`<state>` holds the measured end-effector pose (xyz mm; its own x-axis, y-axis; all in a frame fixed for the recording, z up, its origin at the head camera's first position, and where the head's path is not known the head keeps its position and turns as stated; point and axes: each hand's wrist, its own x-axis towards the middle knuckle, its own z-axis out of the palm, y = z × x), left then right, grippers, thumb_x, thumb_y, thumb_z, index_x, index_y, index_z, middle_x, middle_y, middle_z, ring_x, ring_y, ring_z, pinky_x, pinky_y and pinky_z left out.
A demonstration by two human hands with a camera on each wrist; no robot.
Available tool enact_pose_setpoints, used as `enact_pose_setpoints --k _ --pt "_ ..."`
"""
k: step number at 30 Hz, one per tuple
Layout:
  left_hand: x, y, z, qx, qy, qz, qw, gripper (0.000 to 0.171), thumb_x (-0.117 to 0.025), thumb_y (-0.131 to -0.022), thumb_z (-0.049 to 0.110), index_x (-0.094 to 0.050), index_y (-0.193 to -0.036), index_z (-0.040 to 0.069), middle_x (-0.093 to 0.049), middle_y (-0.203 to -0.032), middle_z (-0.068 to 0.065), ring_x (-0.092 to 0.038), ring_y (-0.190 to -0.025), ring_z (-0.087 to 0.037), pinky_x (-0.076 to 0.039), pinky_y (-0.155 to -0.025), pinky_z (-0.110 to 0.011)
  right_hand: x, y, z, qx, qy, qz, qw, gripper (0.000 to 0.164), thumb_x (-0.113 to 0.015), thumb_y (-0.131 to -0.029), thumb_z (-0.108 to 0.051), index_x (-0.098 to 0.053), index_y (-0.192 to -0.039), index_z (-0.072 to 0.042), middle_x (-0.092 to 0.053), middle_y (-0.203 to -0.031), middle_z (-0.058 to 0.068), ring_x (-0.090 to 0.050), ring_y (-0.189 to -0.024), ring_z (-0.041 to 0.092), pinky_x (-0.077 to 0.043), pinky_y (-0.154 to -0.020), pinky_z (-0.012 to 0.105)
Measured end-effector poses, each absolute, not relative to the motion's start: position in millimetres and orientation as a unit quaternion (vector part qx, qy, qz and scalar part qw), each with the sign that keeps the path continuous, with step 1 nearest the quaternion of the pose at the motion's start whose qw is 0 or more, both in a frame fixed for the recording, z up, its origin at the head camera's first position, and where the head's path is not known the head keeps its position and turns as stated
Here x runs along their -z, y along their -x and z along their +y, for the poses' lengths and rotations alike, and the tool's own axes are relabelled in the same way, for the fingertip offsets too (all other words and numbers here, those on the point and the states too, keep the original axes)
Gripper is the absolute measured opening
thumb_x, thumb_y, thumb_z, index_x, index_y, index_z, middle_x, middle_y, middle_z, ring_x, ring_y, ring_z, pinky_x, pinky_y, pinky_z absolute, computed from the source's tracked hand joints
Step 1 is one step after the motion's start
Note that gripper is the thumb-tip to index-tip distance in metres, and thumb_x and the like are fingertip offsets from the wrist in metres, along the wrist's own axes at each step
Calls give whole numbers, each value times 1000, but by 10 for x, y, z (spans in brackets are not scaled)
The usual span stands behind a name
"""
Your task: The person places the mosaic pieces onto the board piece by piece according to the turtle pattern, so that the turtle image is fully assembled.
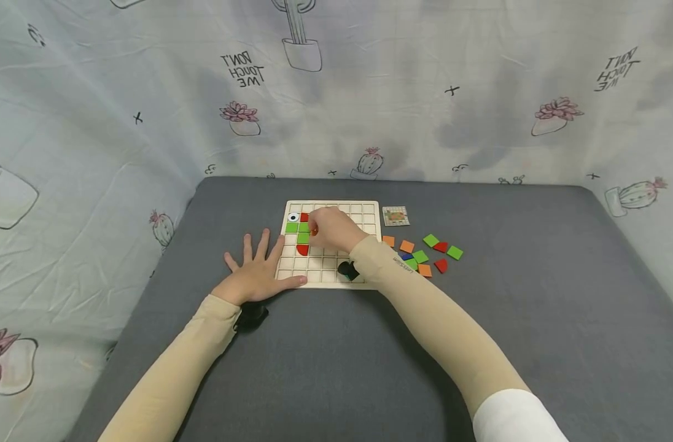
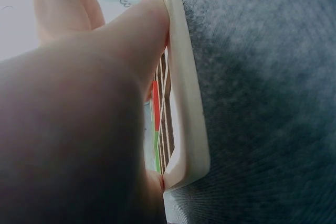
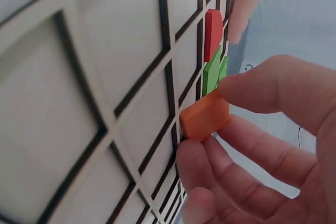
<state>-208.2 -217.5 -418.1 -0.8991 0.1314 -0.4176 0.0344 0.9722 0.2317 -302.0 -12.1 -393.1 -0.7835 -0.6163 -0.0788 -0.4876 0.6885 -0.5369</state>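
My right hand [image 1: 334, 229] pinches an orange square tile [image 3: 206, 118] between thumb and fingers, over the wooden grid board [image 1: 322, 277]. In the right wrist view the tile is tilted at the grid, beside a green tile [image 3: 211, 73] and a red rounded tile [image 3: 212, 35]. Fingers spread, my left hand [image 1: 252, 277] lies at the board's lower left corner, its thumb on the front rim. On the board's left columns sit a white round-eyed tile [image 1: 293, 217], a red tile [image 1: 304, 217] and several green tiles [image 1: 291, 228]. My right hand hides part of the grid.
Right of the board lie loose orange, blue, green [image 1: 431, 240] and red tiles [image 1: 441, 266]. A small picture card [image 1: 395, 216] is by the board's upper right corner. The grey table [image 1: 336, 356] meets a printed curtain [image 1: 403, 86] behind.
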Motion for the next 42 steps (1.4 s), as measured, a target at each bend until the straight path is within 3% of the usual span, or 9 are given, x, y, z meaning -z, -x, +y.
enact_pose_setpoints --k 9,20,26,31,36,42 --pt "4214 2057 -2168 -114 -46 969 215 118 -46 -86 91 3 -169 22 17 -173 -20 25 -153 -55 11 -104 -90 3969 2999 -155 215 284 926 128 7 -73 -94 -10 -78 -95 -6 -75 -97 7 -62 -85 20 -55 -82 33" --pt "4253 2038 -2151 -110 -44 971 207 119 -46 -86 91 2 -169 21 16 -174 -20 23 -154 -55 10 -104 -90 4025 2972 -142 210 284 929 107 9 -72 -95 -9 -81 -94 -8 -75 -99 4 -61 -88 19 -54 -83 31" --pt "4273 2026 -2146 -110 -43 972 202 118 -46 -86 90 2 -169 21 15 -174 -20 22 -154 -56 10 -104 -90 4041 2947 -105 216 301 924 97 13 -71 -97 -11 -79 -105 -6 -75 -100 6 -61 -85 19 -53 -80 33" --pt "4301 2033 -2140 -105 -42 973 201 119 -46 -86 90 3 -169 22 16 -174 -20 23 -154 -55 9 -105 -90 4025 2888 7 218 311 921 87 23 -73 -97 -17 -77 -117 -6 -74 -107 9 -66 -93 21 -56 -83 36" --pt "4319 2036 -2143 -109 -42 974 195 119 -47 -86 90 2 -169 21 15 -174 -20 23 -154 -55 8 -105 -90 3980 2769 176 220 308 922 74 27 -73 -95 -17 -77 -120 -6 -74 -113 10 -69 -104 24 -57 -91 39" --pt "4348 2025 -2165 -119 -41 974 186 121 -47 -84 92 0 -170 20 13 -174 -21 21 -154 -56 8 -104 -90 3944 2580 405 230 309 921 57 29 -72 -95 -19 -76 -121 -6 -72 -115 10 -68 -103 26 -57 -89 41"
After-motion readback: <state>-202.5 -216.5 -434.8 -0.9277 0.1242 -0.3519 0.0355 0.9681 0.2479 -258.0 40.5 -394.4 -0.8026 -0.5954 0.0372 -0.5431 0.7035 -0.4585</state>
